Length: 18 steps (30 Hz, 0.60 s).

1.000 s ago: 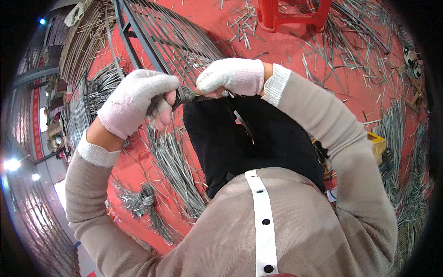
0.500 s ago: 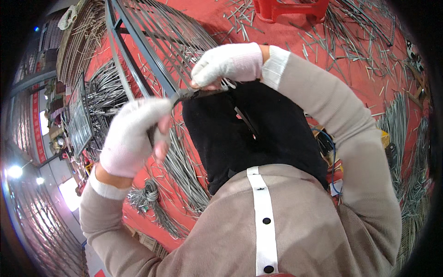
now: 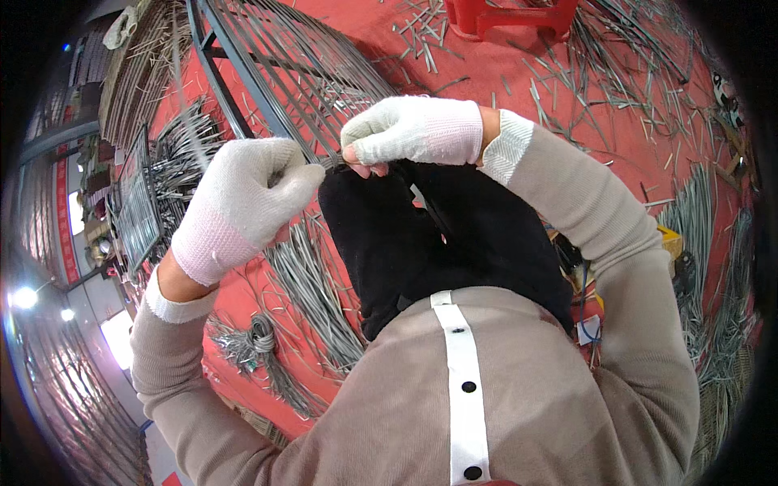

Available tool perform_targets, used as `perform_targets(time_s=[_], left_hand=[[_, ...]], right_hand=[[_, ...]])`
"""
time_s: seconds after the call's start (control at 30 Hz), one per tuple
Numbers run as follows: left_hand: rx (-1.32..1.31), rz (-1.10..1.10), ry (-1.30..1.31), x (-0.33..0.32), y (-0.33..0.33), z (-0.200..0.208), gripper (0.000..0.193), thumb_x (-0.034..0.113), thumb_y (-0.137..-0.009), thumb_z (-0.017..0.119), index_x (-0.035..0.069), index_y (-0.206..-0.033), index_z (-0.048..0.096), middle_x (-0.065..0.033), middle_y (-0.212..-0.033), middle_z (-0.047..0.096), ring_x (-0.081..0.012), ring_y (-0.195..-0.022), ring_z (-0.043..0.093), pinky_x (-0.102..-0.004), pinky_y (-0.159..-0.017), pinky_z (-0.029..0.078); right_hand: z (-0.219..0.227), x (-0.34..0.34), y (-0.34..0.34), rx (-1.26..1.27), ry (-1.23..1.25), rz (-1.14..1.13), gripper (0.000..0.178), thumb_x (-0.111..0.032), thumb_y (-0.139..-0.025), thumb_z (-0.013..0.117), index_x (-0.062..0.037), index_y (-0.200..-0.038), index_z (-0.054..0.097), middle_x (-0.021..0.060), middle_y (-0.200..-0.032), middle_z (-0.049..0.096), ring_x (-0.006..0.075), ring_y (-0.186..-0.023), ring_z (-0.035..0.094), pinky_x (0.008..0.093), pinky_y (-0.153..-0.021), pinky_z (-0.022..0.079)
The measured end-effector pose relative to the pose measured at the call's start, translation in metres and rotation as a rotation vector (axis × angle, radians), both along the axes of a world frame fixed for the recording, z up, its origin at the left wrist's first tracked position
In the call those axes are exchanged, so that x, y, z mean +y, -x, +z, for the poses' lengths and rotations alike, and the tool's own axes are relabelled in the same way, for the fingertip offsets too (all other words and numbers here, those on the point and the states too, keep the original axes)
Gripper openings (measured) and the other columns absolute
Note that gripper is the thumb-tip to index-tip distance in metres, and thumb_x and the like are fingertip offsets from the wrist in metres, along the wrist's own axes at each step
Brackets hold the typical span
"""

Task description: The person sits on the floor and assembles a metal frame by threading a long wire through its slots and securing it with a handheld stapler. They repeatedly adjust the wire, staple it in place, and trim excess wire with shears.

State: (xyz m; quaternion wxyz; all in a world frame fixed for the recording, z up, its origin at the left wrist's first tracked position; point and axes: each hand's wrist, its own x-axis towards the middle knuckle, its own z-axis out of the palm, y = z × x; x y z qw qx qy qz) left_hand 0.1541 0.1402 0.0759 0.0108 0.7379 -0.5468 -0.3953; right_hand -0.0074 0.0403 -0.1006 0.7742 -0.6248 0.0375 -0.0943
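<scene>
My left hand (image 3: 251, 198), in a white and pink knit glove with bare fingertips, is closed beside the near end of a dark metal frame (image 3: 271, 113). A blurred grey strip (image 3: 191, 130) runs up from this hand past the frame's left side. My right hand (image 3: 409, 134), gloved alike, has its fingers pinched together at the frame's near corner, above my black trousers. What lies between those fingers is hidden. Grey strips (image 3: 332, 69) stretch lengthwise along the frame, and a wrapped part (image 3: 331, 161) shows at its near corner between the hands.
Bundles of grey strips (image 3: 312, 283) and a tied coil (image 3: 261, 336) lie on the red floor at left. A red plastic stool (image 3: 510, 20) stands ahead, with cut strip pieces around it. More long strips (image 3: 693, 219) lie at right, near a yellow object (image 3: 671, 241).
My left hand has turned and risen slightly, its fingers now curled inward. My right hand has shifted down and a little right. The dark piece seen between the hands no longer shows clearly.
</scene>
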Motion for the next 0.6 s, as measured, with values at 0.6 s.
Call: perform_targets(time_s=[0.6], left_hand=[[-0.814,-1.049,0.77,-0.007,-0.009,0.042,0.015,0.006,-0.077,0.074,0.009,-0.09,0.068,-0.0063,-0.089,0.065,-0.029,-0.099,0.066,-0.047,-0.101,0.046]], right_hand=[[-0.033,0.082,0.014,0.093,1.028,-0.705,0.016,-0.023,-0.093,0.07,-0.0092,-0.084,0.068,0.0104,-0.081,0.062,0.0334,-0.083,0.062,0.0438,-0.072,0.044]])
